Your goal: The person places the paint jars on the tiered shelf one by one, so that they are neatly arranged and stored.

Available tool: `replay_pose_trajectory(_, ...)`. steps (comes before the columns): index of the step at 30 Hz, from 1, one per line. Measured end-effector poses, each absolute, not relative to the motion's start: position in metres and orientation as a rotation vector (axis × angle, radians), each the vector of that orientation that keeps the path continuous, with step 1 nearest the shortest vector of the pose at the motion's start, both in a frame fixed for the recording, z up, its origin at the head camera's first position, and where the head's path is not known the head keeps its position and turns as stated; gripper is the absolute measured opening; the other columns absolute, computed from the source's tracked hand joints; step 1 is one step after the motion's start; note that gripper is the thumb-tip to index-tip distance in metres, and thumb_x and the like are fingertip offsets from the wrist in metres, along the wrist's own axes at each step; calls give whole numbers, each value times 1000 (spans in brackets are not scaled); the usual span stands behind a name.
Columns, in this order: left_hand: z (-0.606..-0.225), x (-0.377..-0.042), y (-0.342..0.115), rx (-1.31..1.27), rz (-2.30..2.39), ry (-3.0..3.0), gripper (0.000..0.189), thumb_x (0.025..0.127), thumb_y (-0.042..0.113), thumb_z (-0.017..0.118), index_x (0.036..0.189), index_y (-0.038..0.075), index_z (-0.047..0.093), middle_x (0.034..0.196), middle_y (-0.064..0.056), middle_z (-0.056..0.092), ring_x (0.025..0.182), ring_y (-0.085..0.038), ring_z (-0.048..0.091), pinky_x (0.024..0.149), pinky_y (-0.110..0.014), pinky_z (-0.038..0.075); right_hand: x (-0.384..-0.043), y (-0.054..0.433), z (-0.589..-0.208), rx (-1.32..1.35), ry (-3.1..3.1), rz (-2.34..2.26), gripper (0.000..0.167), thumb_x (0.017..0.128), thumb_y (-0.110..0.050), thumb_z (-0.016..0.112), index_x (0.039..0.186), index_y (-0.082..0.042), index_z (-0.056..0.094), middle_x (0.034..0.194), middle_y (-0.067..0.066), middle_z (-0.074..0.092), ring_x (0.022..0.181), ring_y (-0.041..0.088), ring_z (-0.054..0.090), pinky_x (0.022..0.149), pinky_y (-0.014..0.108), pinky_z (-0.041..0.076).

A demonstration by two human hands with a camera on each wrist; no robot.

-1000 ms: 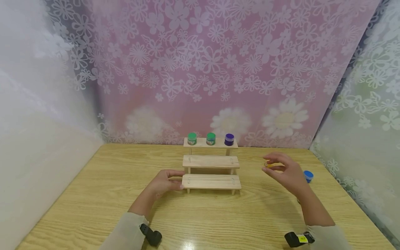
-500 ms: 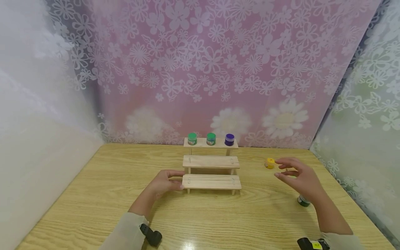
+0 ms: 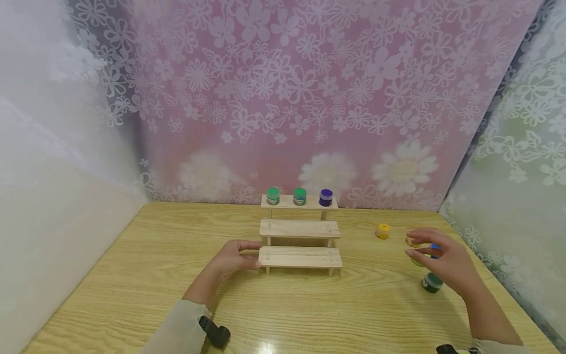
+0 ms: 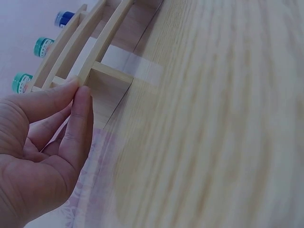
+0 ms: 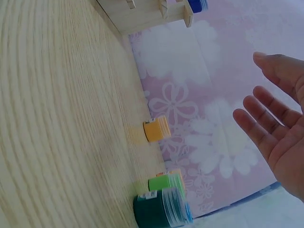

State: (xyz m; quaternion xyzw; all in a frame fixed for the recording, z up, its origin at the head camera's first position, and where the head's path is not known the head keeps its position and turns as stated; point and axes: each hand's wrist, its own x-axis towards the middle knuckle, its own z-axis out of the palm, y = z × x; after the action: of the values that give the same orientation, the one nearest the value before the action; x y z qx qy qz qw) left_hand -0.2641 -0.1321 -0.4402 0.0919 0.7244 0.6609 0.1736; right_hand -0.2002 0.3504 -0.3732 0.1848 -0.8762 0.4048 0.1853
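Observation:
A three-step wooden display rack (image 3: 299, 256) stands on the table. My left hand (image 3: 232, 259) holds the left end of its lowest step; in the left wrist view thumb and fingertips pinch the board edge. Two green-lidded paint jars (image 3: 272, 196) and a purple paint jar (image 3: 326, 198) sit on the top step. Fingers apart and holding nothing, my right hand (image 3: 451, 263) hovers over the jars at the right. It partly covers a blue-lidded jar (image 3: 435, 249), a light green jar (image 3: 416, 262) and a second yellow-orange jar (image 3: 411, 242). Nearer me is a dark green jar (image 3: 432, 282).
A yellow jar (image 3: 382, 231) stands alone between the rack and the right-hand group. Behind the wood-grain table (image 3: 309, 314) hangs a pink floral cloth (image 3: 283, 98). Pale panels close in the left and right sides.
My right hand has let go of the yellow jar, leaving it on the table, and moved right toward the other jars. My left hand stays on the rack.

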Motion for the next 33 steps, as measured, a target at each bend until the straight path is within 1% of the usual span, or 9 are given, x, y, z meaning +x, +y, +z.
replay_pose_trajectory(4,-439,-264,-132,264,1868,2054,54,82,-8,72,134,-3,56,134,-26,54,106,-33,65,82,-38,56,-195,360,-374,492,-2480,1184,40,88,-1,71,127,-4,62,124,-9,57,99,0,59,78,15,51)
replay_pose_trajectory(9,-439,-264,-132,262,1864,2058,54,83,-8,72,134,-3,56,131,-24,56,106,-32,65,82,-39,56,-189,372,-376,504,-2446,1267,45,87,8,68,130,-3,59,127,-3,55,104,2,56,80,14,51)
replay_pose_trajectory(13,-439,-265,-132,243,1868,2057,54,83,-7,72,134,-2,57,127,-22,59,105,-31,66,83,-38,56,-185,383,-379,503,-2443,1262,45,87,11,66,130,3,57,129,-8,54,106,0,56,80,14,51)
replay_pose_trajectory(18,-440,-266,-132,235,1871,2062,54,82,-7,73,134,-1,57,125,-21,61,104,-30,66,83,-38,56,-182,395,-386,429,-2520,1258,41,89,4,67,129,3,58,129,-9,54,108,-5,54,79,15,51)
replay_pose_trajectory(24,-442,-267,-132,235,1874,2059,55,82,-7,73,134,-1,58,125,-21,61,104,-30,66,82,-38,56,-180,407,-393,422,-2624,1282,44,93,-3,65,136,2,53,131,-15,49,108,-10,53,80,15,51)
replay_pose_trajectory(28,-443,-267,-132,243,1877,2055,54,82,-8,72,133,-2,58,129,-23,58,104,-31,66,82,-38,56,-181,413,-399,427,-2682,1293,45,95,-7,64,138,0,52,133,-16,47,111,-13,49,81,14,50)
replay_pose_trajectory(33,-443,-266,-132,246,1876,2053,54,82,-8,73,133,-2,58,132,-24,55,104,-31,66,82,-38,56,-182,420,-405,441,-2744,1273,48,95,-9,65,139,0,50,134,-22,43,112,-17,45,82,12,48)
